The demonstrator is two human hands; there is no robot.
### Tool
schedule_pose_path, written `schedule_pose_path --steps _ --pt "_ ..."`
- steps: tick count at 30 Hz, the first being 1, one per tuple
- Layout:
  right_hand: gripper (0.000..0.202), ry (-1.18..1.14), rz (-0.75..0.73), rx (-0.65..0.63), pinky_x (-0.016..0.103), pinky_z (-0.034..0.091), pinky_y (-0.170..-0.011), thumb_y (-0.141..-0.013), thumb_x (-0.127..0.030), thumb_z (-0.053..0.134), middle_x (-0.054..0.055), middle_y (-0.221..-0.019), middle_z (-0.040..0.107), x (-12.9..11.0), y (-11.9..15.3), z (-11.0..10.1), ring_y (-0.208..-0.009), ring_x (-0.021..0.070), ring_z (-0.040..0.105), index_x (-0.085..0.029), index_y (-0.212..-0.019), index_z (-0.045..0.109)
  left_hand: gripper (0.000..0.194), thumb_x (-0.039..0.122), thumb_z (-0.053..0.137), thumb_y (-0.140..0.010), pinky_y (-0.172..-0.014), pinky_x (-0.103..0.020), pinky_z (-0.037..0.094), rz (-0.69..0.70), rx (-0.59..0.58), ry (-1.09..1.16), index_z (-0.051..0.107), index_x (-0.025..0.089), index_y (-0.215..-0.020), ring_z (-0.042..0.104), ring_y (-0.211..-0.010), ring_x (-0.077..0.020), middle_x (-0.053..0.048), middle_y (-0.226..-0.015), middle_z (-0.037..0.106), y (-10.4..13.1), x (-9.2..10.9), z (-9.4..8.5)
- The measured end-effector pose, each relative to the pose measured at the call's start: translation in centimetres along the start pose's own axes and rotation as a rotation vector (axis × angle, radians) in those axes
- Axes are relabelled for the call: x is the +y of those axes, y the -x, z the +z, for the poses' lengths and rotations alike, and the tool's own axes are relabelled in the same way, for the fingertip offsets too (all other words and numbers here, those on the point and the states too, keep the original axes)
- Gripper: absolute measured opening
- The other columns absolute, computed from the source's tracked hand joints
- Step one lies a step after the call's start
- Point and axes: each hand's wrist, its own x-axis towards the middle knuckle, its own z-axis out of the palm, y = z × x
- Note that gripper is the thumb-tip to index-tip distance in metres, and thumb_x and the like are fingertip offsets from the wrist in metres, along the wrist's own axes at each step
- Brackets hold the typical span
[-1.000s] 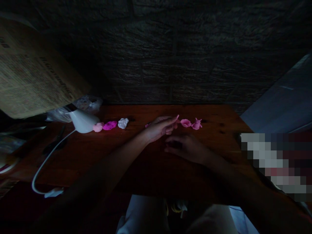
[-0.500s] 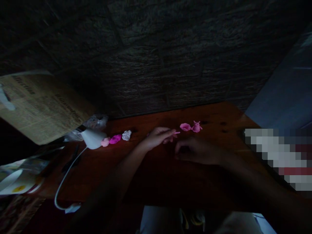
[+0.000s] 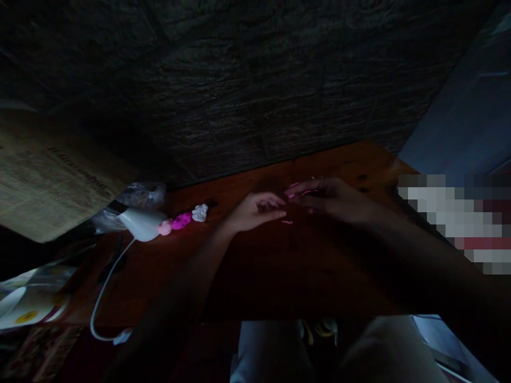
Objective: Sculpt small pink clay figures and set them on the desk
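Note:
My left hand (image 3: 259, 210) is over the table with its thumb stretched out and its fingers curved apart from it; nothing shows between them. A thin pink clay strip (image 3: 286, 222) lies just beyond its thumb tip. My right hand (image 3: 327, 198) reaches in from the right, its fingertips closed on a pink clay piece (image 3: 294, 185) that the fingers largely cover. The small pink figure beside that piece is almost wholly hidden behind this hand. To the left lie a white clay lump (image 3: 200, 213), a magenta lump (image 3: 182, 221) and a pale pink lump (image 3: 164, 227).
A white cone-shaped object (image 3: 142, 223) with a cable (image 3: 95, 306) stands on the wooden table (image 3: 271, 276). Clear plastic (image 3: 149, 195) and a brown printed bag (image 3: 51, 175) are at the left. Behind the table rises a dark stone-patterned wall (image 3: 255, 90).
My left hand has let go of the pink strip and opened. My right hand has moved up and forward onto the pink clay piece. The view has shifted slightly.

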Motion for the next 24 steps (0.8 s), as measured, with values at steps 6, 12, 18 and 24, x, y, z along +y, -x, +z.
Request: schedule_pose_path --steps 6,12,18,24 --pt "0.034 -0.043 0.000 0.085 0.027 0.052 -0.062 -0.080 -0.049 0.080 0.005 -0.094 0.080 0.2 -0.2 0.5 -0.067 0.0122 0.062 -0.021 -0.100 0.083 0.026 0.029 0.082 -0.078 -0.072 -0.023 0.049 0.069 0.202 0.174 0.076 0.015 -0.099 0.065 -0.077 -0.0110 -0.007 -0.097 0.077 -0.6 -0.3 1.7" --pt "0.040 0.000 0.005 0.144 0.026 0.052 -0.062 -0.080 -0.056 0.078 0.004 -0.087 0.077 0.4 -0.3 1.2 -0.072 0.0147 0.064 -0.021 -0.100 0.083 0.026 0.035 0.081 -0.081 -0.053 -0.022 0.036 0.013 0.267 0.277 0.078 0.016 -0.099 0.047 -0.054 -0.0061 0.002 -0.068 0.066 -1.0 -0.9 2.7" --pt "0.042 0.186 -0.168 0.170 0.032 0.054 -0.064 -0.089 -0.059 0.069 0.003 -0.080 0.073 1.1 -0.4 1.6 -0.064 0.0150 0.061 -0.023 -0.106 0.083 0.030 0.045 0.079 -0.082 -0.054 -0.024 0.033 0.040 0.236 0.377 0.077 0.017 -0.095 0.044 -0.054 -0.0064 0.003 -0.064 0.059 -1.1 -0.9 2.8" --pt "0.035 0.310 -0.225 0.208 0.040 0.058 -0.078 -0.094 -0.053 0.066 0.008 -0.092 0.080 1.1 -0.3 1.6 -0.078 0.0213 0.070 -0.024 -0.104 0.083 0.033 0.048 0.072 -0.087 -0.054 -0.025 0.031 0.029 0.191 0.366 0.078 0.017 -0.094 0.044 -0.055 -0.0071 -0.001 -0.071 0.064 -0.8 -0.4 2.5"
